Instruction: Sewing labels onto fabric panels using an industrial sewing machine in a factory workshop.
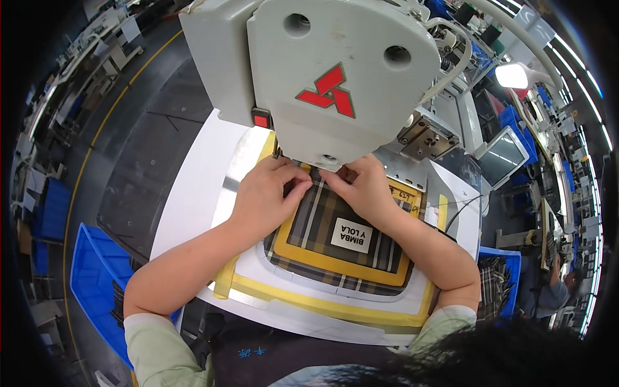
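Note:
A dark plaid fabric piece (309,222) with a white printed label (352,235) lies inside a yellow frame (335,263) on a white template board (193,213). More plaid cloth shows around the frame's near side. At the far part of the fabric, under the sewing machine head (342,58), my left hand (267,193) has thumb and fingers closed at the cloth. Just right of it, my right hand (364,190) is also closed at the cloth, its thumb pointing inward. The machine head and my hands hide the fabric's far edge and some fingertips.
Blue bins stand at both sides: the left bin (97,264) and the right bin (512,274), which holds plaid pieces. Yellow tape (309,300) edges the board. A metal bracket (429,135) and a screen (504,156) are at the right. One person (551,293) is at far right.

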Available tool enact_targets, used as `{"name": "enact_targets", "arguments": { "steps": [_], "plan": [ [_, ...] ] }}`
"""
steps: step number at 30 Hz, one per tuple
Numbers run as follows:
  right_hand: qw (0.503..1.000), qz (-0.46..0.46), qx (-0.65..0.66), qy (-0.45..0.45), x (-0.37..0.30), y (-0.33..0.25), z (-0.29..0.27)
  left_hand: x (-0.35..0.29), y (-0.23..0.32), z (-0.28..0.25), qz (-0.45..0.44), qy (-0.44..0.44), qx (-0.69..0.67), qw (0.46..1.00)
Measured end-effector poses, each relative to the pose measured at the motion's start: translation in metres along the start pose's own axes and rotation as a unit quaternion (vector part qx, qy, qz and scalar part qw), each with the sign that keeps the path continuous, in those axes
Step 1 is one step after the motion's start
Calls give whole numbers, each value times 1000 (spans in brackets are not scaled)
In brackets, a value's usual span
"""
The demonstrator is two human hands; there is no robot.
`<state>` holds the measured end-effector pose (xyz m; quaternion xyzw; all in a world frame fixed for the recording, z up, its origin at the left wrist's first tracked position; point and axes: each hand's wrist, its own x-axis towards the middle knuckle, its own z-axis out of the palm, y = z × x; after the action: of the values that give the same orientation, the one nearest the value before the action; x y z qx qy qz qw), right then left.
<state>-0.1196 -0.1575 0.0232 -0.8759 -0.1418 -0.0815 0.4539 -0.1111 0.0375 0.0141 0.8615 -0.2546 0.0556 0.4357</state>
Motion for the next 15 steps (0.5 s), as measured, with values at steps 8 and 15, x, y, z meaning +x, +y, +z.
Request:
{"name": "enact_targets", "arguments": {
  "steps": [8,15],
  "plan": [
    [1000,15,-2,13,4,9,2,1,1,-1,-26,-9,10,1000],
    [999,-1,-44,22,4,13,4,0,-2,-1,-31,-26,-2,999]
  ]
}}
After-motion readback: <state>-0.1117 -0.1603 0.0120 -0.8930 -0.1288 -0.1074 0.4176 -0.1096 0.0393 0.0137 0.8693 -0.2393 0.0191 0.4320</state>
